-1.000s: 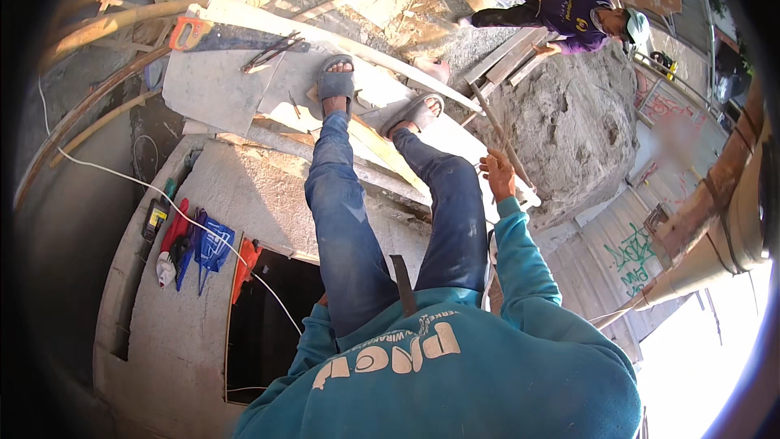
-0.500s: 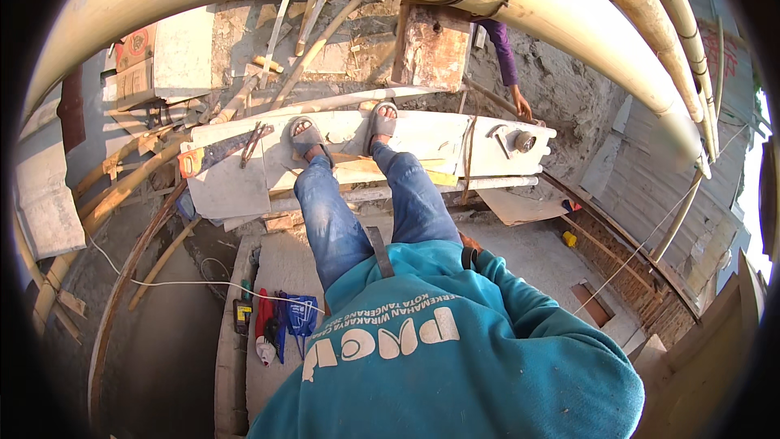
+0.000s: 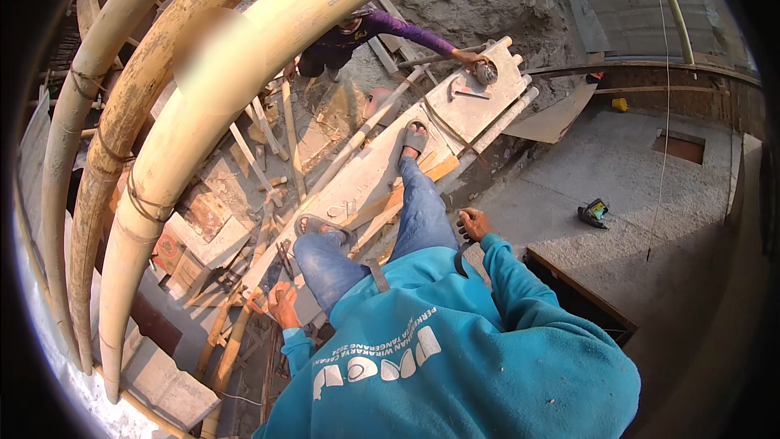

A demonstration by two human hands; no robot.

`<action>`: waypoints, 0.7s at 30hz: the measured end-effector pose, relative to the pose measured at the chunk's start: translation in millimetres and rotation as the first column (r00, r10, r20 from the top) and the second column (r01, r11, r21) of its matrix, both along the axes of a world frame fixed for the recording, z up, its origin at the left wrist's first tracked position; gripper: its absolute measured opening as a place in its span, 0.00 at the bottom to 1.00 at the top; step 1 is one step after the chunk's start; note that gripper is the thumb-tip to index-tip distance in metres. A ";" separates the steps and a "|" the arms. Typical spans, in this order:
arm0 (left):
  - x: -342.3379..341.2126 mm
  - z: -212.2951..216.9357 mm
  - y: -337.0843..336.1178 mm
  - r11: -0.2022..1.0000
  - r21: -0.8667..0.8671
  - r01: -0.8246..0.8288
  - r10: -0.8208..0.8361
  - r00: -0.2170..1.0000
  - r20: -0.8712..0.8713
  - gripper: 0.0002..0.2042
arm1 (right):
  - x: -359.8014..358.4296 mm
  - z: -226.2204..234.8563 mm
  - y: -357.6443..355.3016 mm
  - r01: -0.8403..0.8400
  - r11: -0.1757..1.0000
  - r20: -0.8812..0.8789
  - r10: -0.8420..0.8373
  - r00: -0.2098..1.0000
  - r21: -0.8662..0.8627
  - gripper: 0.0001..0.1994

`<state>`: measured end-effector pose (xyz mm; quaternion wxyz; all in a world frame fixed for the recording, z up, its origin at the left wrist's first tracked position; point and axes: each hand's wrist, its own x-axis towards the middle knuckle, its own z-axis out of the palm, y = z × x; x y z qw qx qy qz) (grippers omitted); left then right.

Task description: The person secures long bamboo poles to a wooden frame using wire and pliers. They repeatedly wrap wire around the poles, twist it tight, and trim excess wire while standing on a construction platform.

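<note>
Head view: left grip (image 3: 283, 306) closed around orange-handled tool (image 3: 258, 302); right grip (image 3: 474, 223) curled beside thigh.

teal sweatshirt (image 3: 455, 349) w/ white print, blue jeans (image 3: 418, 219), pale yellow bamboo (image 3: 244, 73).

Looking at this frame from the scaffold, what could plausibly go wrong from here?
1. The person stands in open sandals on a narrow pale plank above a rubble-strewn floor; a slip could mean a fall.
2. The left hand rests by an orange-handled tool at the plank's end; it might be knocked off.
3. A co-worker's hand rests on the same plank's far end; shifting weight could jolt it.
</note>
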<state>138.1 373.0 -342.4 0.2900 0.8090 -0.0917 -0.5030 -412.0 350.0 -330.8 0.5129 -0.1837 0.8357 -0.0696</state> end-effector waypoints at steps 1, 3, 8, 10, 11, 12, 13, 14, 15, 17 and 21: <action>-6.9 -11.0 -19.1 0.998 -0.012 0.056 -0.055 0.997 0.055 0.20 | -21.9 -26.8 13.9 0.035 0.999 -0.004 -0.035 0.999 0.016 0.19; -20.5 -40.3 -48.2 0.980 -0.066 0.188 -0.174 0.968 0.178 0.21 | -62.8 -87.0 24.0 0.030 0.999 -0.025 -0.029 0.999 0.017 0.18; -151.1 -86.3 -165.9 0.856 -0.120 0.503 -0.446 0.835 0.324 0.11 | -149.3 -196.9 -31.9 -0.083 0.995 -0.137 0.075 0.988 -0.051 0.20; -230.9 -97.2 -229.5 0.707 -0.107 0.699 -0.638 0.695 0.332 0.11 | -171.0 -219.2 -66.4 -0.058 0.996 -0.170 0.046 0.984 -0.063 0.21; -280.6 -101.3 -263.5 0.624 -0.096 0.775 -0.711 0.614 0.343 0.12 | -187.7 -237.3 -87.3 -0.057 0.995 -0.188 0.041 0.981 -0.080 0.21; -328.8 -108.0 -296.1 0.533 -0.079 0.842 -0.777 0.525 0.349 0.13 | -203.8 -254.6 -106.0 -0.033 0.996 -0.168 0.019 0.986 -0.080 0.22; -368.3 -126.4 -323.1 0.396 -0.129 0.909 -0.823 0.414 0.389 0.12 | -219.3 -274.1 -120.4 -0.008 0.997 -0.151 -0.004 0.989 -0.079 0.22; -404.8 -146.0 -345.2 0.252 -0.173 0.952 -0.851 0.303 0.429 0.11 | -232.5 -296.6 -129.3 -0.064 0.996 -0.204 0.050 0.978 -0.062 0.22; -447.4 -163.4 -366.3 0.188 -0.180 0.966 -0.877 0.247 0.412 0.11 | -246.8 -319.0 -138.7 -0.120 0.992 -0.256 0.105 0.961 -0.046 0.23; -522.5 -205.8 -402.3 -0.003 -0.210 0.978 -0.885 0.095 0.455 0.10 | -271.9 -348.4 -165.8 -0.183 0.983 -0.315 0.184 0.931 0.032 0.25; -654.4 -292.5 -445.9 -0.304 -0.320 0.897 -0.800 -0.058 0.598 0.12 | -318.9 -419.9 -197.3 -0.184 0.982 -0.368 0.186 0.911 0.041 0.26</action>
